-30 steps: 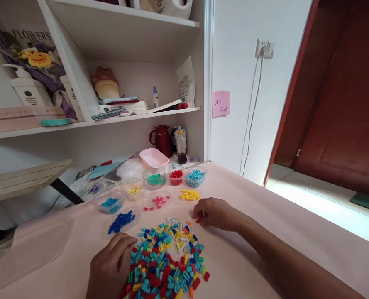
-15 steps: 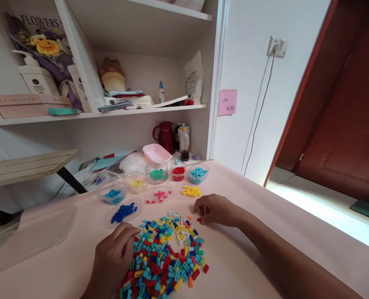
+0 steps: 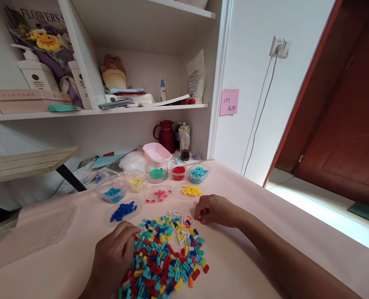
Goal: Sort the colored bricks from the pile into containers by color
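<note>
A heap of small mixed-colour toy building bricks [image 3: 162, 261] lies spread on the pink tabletop. At its upper right edge, my right hand [image 3: 215, 211] has its fingertips closed on a small red brick [image 3: 199, 219], which is low at the table surface. My left hand [image 3: 116, 245] rests at the heap's left side with its fingers curled and its index fingertip by the outer bricks. Part of its grip is hidden from view, and I cannot make out anything in it. Some white and orange bricks lie close to my right fingertips.
Behind the heap stand clear containers of sorted bricks: dark blue [image 3: 123, 211], pink [image 3: 159, 195], yellow [image 3: 192, 190], green [image 3: 157, 173], red [image 3: 178, 172] and light blue [image 3: 198, 174]. A pink basin [image 3: 157, 153], a dark red jug [image 3: 167, 137] and a bottle [image 3: 185, 145] stand farther back.
My right thumb and fingers have drawn closer together around the red brick. My left hand stays where it was; the view has shifted very slightly.
</note>
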{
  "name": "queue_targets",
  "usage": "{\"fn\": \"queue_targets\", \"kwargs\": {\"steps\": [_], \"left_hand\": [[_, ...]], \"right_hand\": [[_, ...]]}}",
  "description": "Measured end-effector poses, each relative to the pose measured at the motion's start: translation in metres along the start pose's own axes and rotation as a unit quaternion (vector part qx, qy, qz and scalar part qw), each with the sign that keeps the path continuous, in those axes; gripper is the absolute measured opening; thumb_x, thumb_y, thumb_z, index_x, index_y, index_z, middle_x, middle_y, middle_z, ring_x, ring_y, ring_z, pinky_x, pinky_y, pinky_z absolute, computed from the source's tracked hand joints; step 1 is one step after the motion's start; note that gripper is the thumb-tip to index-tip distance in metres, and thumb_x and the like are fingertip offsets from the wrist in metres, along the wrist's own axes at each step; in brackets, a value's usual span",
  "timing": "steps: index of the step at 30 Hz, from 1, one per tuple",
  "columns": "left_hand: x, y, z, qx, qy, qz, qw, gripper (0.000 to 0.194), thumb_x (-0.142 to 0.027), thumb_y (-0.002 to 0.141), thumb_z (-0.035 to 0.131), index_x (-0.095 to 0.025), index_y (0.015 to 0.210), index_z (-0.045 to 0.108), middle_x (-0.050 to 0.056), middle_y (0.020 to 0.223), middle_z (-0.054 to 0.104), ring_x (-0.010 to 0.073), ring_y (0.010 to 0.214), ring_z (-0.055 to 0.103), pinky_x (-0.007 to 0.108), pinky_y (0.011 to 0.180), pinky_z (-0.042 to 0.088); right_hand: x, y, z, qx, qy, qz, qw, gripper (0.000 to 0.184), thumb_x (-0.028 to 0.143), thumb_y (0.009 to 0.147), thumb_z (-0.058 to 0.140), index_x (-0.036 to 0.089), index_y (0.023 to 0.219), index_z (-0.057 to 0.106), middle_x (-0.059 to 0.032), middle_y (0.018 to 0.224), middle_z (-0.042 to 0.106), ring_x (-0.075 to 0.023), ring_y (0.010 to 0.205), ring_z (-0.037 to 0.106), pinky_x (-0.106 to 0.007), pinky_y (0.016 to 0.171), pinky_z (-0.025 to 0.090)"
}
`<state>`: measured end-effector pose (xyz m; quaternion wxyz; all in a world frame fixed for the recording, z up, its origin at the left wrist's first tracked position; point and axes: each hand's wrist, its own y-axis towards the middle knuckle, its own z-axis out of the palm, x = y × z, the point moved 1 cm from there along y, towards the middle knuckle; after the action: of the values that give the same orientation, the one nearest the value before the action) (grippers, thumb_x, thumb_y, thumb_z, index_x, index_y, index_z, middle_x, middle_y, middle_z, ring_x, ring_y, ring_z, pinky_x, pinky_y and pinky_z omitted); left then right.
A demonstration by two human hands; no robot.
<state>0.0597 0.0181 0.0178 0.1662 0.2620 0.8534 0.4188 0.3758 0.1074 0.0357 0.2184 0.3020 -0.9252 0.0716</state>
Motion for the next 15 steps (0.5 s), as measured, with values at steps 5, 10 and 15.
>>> {"fn": "queue_targets", "kwargs": {"steps": [5, 10, 15], "left_hand": [[-0.0015, 0.0002, 0.0, -0.001, -0.01, -0.004, 1.0, 0.021, -0.01, 0.086, 0.046, -0.022, 0.083, 0.063, -0.001, 0.079, 0.067, 0.0098, 0.068, 0.066, 0.017, 0.061, 0.048], [-0.002, 0.0004, 0.0009, -0.014, -0.014, 0.003, 1.0, 0.022, -0.01, 0.085, 0.044, -0.022, 0.084, 0.063, -0.001, 0.078, 0.068, 0.01, 0.066, 0.066, 0.017, 0.06, 0.049], [-0.0022, 0.0005, 0.0034, -0.019, -0.014, -0.002, 1.0, 0.024, -0.009, 0.085, 0.042, -0.022, 0.083, 0.062, -0.001, 0.076, 0.067, 0.0094, 0.064, 0.066, 0.016, 0.058, 0.049]], "right_hand": [[-0.0004, 0.0008, -0.0004, -0.005, 0.019, 0.038, 0.999, 0.013, 0.023, 0.067, 0.069, 0.025, 0.08, 0.071, 0.002, 0.085, 0.069, -0.0154, 0.075, 0.06, -0.024, 0.062, 0.04], [0.0004, 0.0021, 0.0037, -0.032, 0.052, 0.065, 0.996, 0.01, 0.024, 0.066, 0.068, 0.023, 0.076, 0.07, 0.0013, 0.082, 0.07, -0.0161, 0.073, 0.06, -0.025, 0.061, 0.041], [-0.003, 0.0062, 0.0079, -0.042, 0.151, 0.048, 0.986, 0.01, 0.022, 0.066, 0.066, 0.02, 0.075, 0.071, -0.0007, 0.079, 0.07, -0.0162, 0.072, 0.06, -0.025, 0.064, 0.045]]}}
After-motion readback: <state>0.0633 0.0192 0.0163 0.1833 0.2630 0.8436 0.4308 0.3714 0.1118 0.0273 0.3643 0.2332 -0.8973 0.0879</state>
